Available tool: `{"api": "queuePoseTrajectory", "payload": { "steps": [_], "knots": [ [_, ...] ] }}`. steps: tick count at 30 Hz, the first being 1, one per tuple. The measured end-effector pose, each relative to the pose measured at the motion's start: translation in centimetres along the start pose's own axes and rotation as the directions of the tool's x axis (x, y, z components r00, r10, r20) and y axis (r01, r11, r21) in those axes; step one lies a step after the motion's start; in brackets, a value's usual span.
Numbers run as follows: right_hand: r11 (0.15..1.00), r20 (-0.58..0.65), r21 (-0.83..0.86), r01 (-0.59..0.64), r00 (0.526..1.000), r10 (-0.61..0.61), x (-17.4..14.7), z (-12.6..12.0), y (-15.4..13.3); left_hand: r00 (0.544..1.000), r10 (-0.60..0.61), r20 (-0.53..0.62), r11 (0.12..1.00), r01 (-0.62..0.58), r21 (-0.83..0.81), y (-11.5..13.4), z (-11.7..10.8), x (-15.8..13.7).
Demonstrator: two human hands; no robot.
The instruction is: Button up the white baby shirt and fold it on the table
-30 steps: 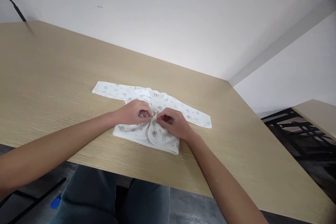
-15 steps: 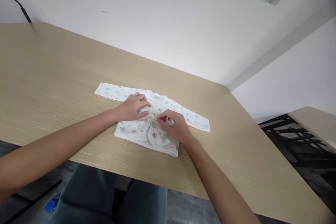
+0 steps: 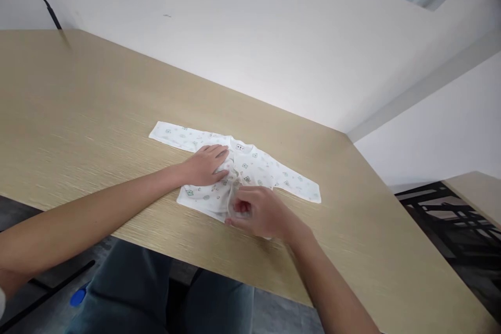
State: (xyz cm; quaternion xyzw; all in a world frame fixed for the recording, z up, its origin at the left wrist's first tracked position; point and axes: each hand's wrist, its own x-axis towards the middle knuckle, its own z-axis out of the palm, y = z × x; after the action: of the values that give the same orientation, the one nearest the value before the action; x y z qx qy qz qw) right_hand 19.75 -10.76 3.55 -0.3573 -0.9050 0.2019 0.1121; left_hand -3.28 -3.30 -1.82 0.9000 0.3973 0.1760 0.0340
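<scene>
A small white long-sleeved baby shirt (image 3: pixel 256 164) with a green print lies front up, its sleeves spread to both sides and its neckline toward the wall. My left hand (image 3: pixel 207 164) rests flat on the chest of the shirt, left of the front opening, fingers stretched out. Near the hem, my right hand (image 3: pixel 260 211) is curled, with a front edge of the shirt pinched and slightly lifted between its fingers. That hand is a little blurred and covers the lower right part of the shirt.
The shirt lies on a wood-grain table (image 3: pixel 117 88), close to its front edge. A white wall (image 3: pixel 219 26) stands along the far side. At the back left a black cable (image 3: pixel 52 15) hangs down to the table. A black metal frame (image 3: pixel 450 219) stands at the right.
My right hand has moved down toward the hem, drawing the front edge with it. The bunched fabric at the middle has flattened. My left hand has gone from bent fingers to lying flatter.
</scene>
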Motion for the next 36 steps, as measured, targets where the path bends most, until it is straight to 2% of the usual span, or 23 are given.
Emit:
{"api": "queuePoseTrajectory", "payload": {
  "steps": [5, 9, 14, 16, 18, 20, 21, 24, 27, 29, 31, 36],
  "knots": [
    [0.998, 0.088, -0.062, 0.02, 0.996, -0.015, 0.0, 0.2, -1.0, 1.0, -0.027, 0.017, 0.999, 0.026, 0.023, 0.2, 0.2, -0.1],
    [0.994, 0.064, 0.047, 0.099, 0.993, -0.102, -0.5, -0.9, -1.5, 0.998, -0.046, 0.046, 0.998, 0.044, 0.048, 0.3, 0.1, -0.1],
    [0.973, 0.176, 0.2, 0.116, 0.973, -0.152, -0.8, -1.6, -1.2, 0.995, -0.042, 0.086, 0.998, 0.037, 0.059, 0.1, -0.3, 0.1],
    [0.968, 0.087, 0.229, 0.103, 0.988, -0.126, -0.5, -1.5, -0.8, 0.996, -0.038, 0.079, 0.998, 0.034, 0.052, 0.2, -0.6, 0.2],
    [0.977, -0.108, 0.199, 0.07, 0.993, -0.05, -0.1, -1.1, -0.3, 0.995, -0.034, 0.094, 0.999, 0.03, 0.036, 0.3, -0.8, 0.2],
    [0.991, -0.292, 0.134, 0.023, 0.956, 0.017, 0.4, -0.3, 0.5, 0.992, -0.027, 0.121, 1.0, 0.026, 0.009, 0.5, -0.7, 0.1],
    [0.995, -0.334, 0.102, 0.009, 0.942, 0.026, 0.7, 0.1, 0.9, 0.991, -0.023, 0.135, 1.0, 0.024, -0.006, 0.6, -0.6, 0.0],
    [0.998, -0.304, 0.055, 0.033, 0.953, -0.014, 1.3, 1.4, 2.2, 0.983, -0.016, 0.182, 0.999, 0.023, -0.037, 0.6, -0.3, -0.3],
    [0.997, -0.258, 0.045, 0.063, 0.965, -0.049, 1.3, 1.6, 2.8, 0.974, -0.022, 0.224, 0.998, 0.034, -0.05, 0.5, -0.6, -0.4],
    [0.996, -0.298, 0.036, 0.082, 0.952, -0.068, 1.1, 1.2, 2.4, 0.979, -0.009, 0.202, 0.998, 0.022, -0.062, 0.4, -1.2, -0.3],
    [0.991, -0.322, 0.046, 0.123, 0.941, -0.102, 0.8, 0.8, 1.4, 0.992, 0.019, 0.128, 0.997, -0.009, -0.076, 0.4, -1.7, -0.1],
    [0.97, -0.155, 0.026, 0.241, 0.96, -0.234, 0.5, 1.6, -1.1, 0.997, 0.062, -0.036, 0.99, -0.066, -0.125, 0.0, -2.0, 0.5]
  ]
}}
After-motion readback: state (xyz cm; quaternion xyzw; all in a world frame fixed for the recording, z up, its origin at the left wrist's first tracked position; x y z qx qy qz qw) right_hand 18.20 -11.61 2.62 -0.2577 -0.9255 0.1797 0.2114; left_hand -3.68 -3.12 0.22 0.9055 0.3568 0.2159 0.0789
